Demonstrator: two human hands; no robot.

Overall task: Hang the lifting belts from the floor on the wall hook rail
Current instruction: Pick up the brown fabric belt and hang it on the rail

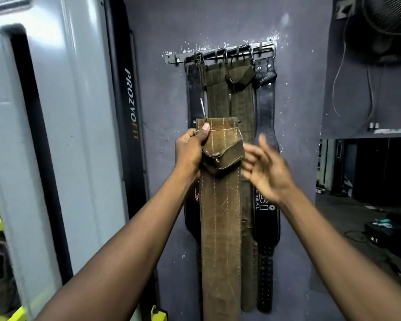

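Observation:
A metal hook rail (171,58) is fixed high on the purple wall. Several belts hang from it: two olive-brown fabric belts (218,93) in the middle and a black leather belt (265,107) at the right. My left hand (190,151) is shut on the buckle end of a brown suede lifting belt (220,216), which hangs down in front of the others, well below the rail. My right hand (266,172) is blurred beside the belt, fingers spread, holding nothing.
An upright folded treadmill (63,135) marked PROZVOFIT stands close on the left. A black wall fan (389,15) with dangling cables hangs at the upper right. Beyond the wall's right edge lies a dim floor with dark gear (380,228).

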